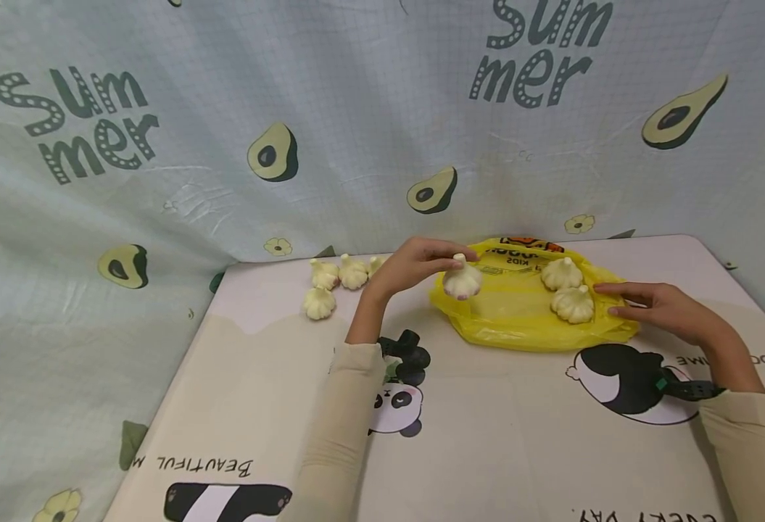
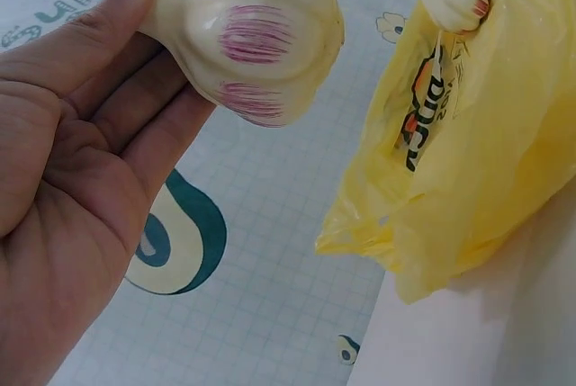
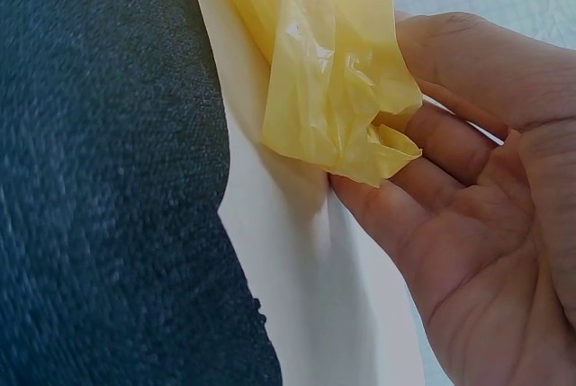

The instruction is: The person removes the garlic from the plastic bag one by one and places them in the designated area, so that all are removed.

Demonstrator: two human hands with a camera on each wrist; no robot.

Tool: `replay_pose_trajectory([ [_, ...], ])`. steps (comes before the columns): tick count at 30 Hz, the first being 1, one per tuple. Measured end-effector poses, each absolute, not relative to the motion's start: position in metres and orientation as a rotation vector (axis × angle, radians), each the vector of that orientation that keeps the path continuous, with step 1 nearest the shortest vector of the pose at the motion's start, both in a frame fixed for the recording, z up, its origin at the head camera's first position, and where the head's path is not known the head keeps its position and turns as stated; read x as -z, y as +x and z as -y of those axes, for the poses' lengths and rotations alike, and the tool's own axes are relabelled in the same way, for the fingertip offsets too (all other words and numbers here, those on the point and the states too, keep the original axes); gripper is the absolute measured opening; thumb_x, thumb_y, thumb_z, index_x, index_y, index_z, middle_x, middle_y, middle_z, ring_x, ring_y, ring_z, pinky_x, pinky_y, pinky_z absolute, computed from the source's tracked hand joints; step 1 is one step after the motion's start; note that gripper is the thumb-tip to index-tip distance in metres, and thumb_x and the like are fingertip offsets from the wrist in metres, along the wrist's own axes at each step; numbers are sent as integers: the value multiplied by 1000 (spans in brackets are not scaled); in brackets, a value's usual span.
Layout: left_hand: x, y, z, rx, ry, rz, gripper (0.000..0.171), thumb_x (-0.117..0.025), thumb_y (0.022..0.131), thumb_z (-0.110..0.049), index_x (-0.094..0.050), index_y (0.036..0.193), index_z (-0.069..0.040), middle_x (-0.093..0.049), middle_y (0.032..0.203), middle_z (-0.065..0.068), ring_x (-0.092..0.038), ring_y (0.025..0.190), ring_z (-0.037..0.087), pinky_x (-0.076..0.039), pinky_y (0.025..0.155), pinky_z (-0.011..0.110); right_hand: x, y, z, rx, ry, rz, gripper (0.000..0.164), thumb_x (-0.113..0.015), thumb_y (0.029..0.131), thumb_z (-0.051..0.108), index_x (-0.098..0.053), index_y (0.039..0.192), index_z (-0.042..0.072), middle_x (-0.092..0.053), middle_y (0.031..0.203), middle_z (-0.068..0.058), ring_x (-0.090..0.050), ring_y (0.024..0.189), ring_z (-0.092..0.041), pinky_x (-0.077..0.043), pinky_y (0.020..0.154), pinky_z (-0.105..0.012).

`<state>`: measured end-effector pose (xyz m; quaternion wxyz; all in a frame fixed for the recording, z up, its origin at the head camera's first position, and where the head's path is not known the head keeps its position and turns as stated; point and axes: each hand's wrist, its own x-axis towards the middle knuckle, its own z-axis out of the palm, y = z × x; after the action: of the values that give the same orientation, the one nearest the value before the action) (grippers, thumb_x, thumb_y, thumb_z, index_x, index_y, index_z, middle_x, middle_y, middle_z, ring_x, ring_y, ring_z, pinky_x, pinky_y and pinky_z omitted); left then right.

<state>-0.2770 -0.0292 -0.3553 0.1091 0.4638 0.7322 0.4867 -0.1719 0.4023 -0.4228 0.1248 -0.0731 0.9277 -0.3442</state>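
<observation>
My left hand (image 1: pixel 408 268) pinches a garlic bulb (image 1: pixel 462 281) by its stem, over the left side of a yellow plastic bag (image 1: pixel 496 315). In the left wrist view this bulb (image 2: pixel 256 40) is glossy cream with pink-purple streaks. Two more garlic bulbs, one (image 1: pixel 561 274) behind the other (image 1: pixel 573 304), lie at the right side of the bag's opening. At the bag's right end my right hand (image 1: pixel 672 312) holds its edge, thumb on one side and fingers behind the crumpled plastic (image 3: pixel 333 89).
Several garlic bulbs (image 1: pixel 319 303) sit in a cluster at the table's back left, partly hidden behind my left hand. The pale table cover (image 1: pixel 486 442) bears printed pandas and lettering. A curtain (image 1: pixel 349 123) with avocado prints hangs right behind the table.
</observation>
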Motion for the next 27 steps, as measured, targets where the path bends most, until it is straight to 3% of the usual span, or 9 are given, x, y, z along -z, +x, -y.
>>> replay_pose_trajectory([
  [16, 356, -279, 69, -1338, 1268, -2302, 24, -65, 101, -15, -76, 121, -9, -74, 120, 2, -65, 114, 11, -51, 98, 29, 420, -173, -401, 993, -182, -2691, 60, -66, 101, 34, -50, 148, 1, -38, 154, -32, -26, 141, -59, -29, 106, -75],
  [23, 355, -281, 84, -1256, 1274, -2345, 23, -67, 99, -13, -77, 119, -10, -75, 116, -1, -63, 98, 12, -48, 80, 25, 422, -173, -403, 980, -199, -2698, 59, -65, 101, 33, -51, 148, 1, -39, 153, -32, -28, 140, -59, -30, 105, -75],
  [27, 355, -283, 89, -1249, 1286, -2314, 23, -68, 98, -11, -77, 119, -9, -76, 115, 0, -66, 107, 11, -51, 87, 25, 422, -174, -403, 991, -204, -2698, 58, -65, 101, 32, -51, 147, 0, -40, 153, -32, -28, 141, -58, -30, 105, -75],
])
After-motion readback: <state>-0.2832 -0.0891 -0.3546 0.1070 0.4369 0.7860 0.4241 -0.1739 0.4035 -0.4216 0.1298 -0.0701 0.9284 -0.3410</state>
